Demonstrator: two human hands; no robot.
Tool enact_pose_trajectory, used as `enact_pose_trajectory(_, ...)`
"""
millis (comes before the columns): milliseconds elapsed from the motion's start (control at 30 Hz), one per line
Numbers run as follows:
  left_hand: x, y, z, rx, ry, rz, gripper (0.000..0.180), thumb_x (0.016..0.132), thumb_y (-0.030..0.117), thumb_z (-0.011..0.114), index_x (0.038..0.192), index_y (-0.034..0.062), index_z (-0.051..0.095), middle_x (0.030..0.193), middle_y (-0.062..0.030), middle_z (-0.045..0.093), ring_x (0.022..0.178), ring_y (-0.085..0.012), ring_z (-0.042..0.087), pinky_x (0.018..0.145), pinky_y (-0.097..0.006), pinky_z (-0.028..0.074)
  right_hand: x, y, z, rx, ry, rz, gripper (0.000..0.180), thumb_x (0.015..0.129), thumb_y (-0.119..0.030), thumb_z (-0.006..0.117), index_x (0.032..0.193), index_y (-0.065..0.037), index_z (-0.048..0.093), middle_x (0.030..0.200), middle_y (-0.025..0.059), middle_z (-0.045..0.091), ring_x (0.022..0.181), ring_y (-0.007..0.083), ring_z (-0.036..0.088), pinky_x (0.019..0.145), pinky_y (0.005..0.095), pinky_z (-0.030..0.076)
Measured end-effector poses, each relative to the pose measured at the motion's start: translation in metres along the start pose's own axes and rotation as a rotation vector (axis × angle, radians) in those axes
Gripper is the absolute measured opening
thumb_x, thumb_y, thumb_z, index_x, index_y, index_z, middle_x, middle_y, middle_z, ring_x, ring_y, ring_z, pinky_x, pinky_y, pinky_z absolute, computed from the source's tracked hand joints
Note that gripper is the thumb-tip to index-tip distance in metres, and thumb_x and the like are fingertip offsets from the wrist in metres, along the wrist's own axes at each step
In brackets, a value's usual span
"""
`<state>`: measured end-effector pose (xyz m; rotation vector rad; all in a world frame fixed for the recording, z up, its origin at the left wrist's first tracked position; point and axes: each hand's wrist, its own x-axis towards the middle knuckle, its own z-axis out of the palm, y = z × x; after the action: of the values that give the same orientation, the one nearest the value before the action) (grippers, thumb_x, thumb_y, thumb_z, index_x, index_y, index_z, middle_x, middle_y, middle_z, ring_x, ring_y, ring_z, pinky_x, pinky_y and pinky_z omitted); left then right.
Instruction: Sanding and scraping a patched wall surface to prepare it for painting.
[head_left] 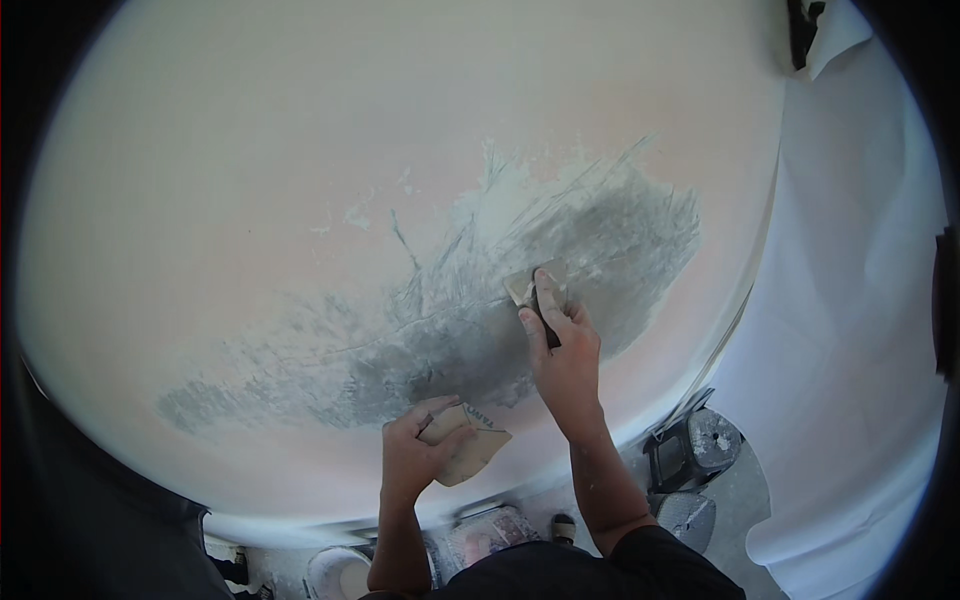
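A large, pale, curved panel [250, 160] fills most of the view. Across its middle runs a long, streaky grey patch [440, 350] with a pinkish tint around it. My right hand [565, 360] grips a putty knife [524, 286] by its dark handle, index finger stretched along it. The knife's wide blade lies against the grey patch, right of centre. Lower and to the left, my left hand [420, 445] pinches a tan sheet of sandpaper [465, 465], printed side showing, just in front of the patch's near edge.
White sheeting [850, 300] hangs down the right side, beside the panel's edge. Below it stand dark, dust-covered stools [700, 445]. A white bucket [340, 572] and a shoe [564, 528] show on the floor beneath the near edge. Dark material [110, 480] covers the lower left.
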<state>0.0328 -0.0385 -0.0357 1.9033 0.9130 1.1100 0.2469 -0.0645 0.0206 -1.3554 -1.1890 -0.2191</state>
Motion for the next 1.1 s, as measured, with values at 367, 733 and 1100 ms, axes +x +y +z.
enact_pose_trajectory(367, 0.001, -0.004, -0.011, -0.008, 0.086, -0.063, 0.04, 0.073, 0.01, 0.086, 0.109, 0.0016, 0.073, 0.097, -0.0127, 0.076, 0.087, -0.018, 0.073, 0.079, -0.031, 0.057, -0.002, 0.006, 0.006, 0.134, 0.022, -0.06, 0.037, 0.091, -0.013, 0.072, 0.128, -0.012, 0.069, 0.095, 0.0178, 0.061, 0.082, 0.0297, 0.061, 0.074, 0.038, 0.052)
enact_pose_trajectory(733, 0.013, -0.005, -0.015, 0.027, 0.164, -0.009, 0.036, 0.074, 0.011, 0.085, 0.107, 0.0018, 0.074, 0.097, -0.0137, 0.076, 0.087, -0.0206, 0.074, 0.079, -0.031, 0.057, 0.007, -0.008, 0.014, 0.067, 0.063, 0.0, 0.039, 0.088, -0.013, 0.076, 0.126, -0.013, 0.07, 0.088, 0.0143, 0.058, 0.078, 0.0272, 0.06, 0.07, 0.0374, 0.052)
enact_pose_trajectory(1100, 0.025, -0.032, -0.016, -0.13, 0.207, -0.11, 0.027, 0.074, 0.006, 0.085, 0.098, -0.0024, 0.076, 0.088, -0.0098, 0.076, 0.077, -0.0126, 0.07, 0.071, -0.027, 0.055, -0.001, 0.003, 0.019, 0.023, 0.099, 0.001, 0.035, 0.089, -0.015, 0.075, 0.124, -0.012, 0.072, 0.086, 0.0142, 0.056, 0.074, 0.0266, 0.059, 0.068, 0.0372, 0.051)
